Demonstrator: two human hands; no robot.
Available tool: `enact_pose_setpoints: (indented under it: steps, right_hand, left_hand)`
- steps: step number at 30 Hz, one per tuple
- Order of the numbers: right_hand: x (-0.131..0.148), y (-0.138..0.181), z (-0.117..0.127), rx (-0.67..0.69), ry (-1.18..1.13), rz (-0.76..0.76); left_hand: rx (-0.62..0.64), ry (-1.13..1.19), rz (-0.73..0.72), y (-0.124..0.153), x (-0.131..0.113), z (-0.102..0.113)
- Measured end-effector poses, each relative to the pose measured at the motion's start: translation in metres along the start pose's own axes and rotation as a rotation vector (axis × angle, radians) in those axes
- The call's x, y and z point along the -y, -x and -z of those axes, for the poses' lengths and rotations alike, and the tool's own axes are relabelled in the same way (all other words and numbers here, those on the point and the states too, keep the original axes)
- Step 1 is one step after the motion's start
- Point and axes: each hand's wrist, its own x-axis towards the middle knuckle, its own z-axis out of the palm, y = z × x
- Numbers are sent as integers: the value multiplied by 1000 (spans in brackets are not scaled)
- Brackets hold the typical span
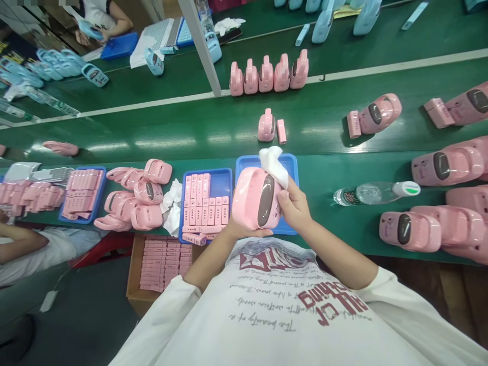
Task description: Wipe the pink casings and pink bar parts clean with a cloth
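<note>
A glossy pink plastic housing (249, 198) with a dark oval window is held up before my chest. My left hand (244, 231) is closed around its underside, mostly hidden behind it. In my right hand (295, 206) is a white cloth (274, 165), pinched at the housing's upper right edge, with the thumb by the dark window. Beneath the housing lies a blue tray (292, 165), partly covered by it. Just left, another blue tray (217, 180) holds rows of small pink blocks (204, 211).
Crumpled tissues (173, 203) and piled pink housings (147, 193) lie left; a carton (133, 274) of pink blocks stands below. A plastic bottle (369, 194) lies right, near more housings (412, 231). Several housings (266, 73) line the far ledge. Co-workers sit left (34, 249) and across (101, 20).
</note>
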Motion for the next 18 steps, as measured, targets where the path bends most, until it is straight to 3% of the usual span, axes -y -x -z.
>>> enact_pose_setpoints:
  steps: [3, 7, 11, 18]
  right_hand:
    - [0, 1, 3, -2, -32, -98]
    - [1, 12, 1, 43, -94, -215]
    - [2, 29, -5, 28, -68, -35]
    - [-13, 36, -16, -106, 265, 256]
  left_hand:
    - [45, 181, -81, 1, 3, 1]
    - [-165, 326, -36, 0, 8, 6]
    - [-297, 542, 133, -4, 2, 13]
    - [-200, 906, 255, -17, -23, -1]
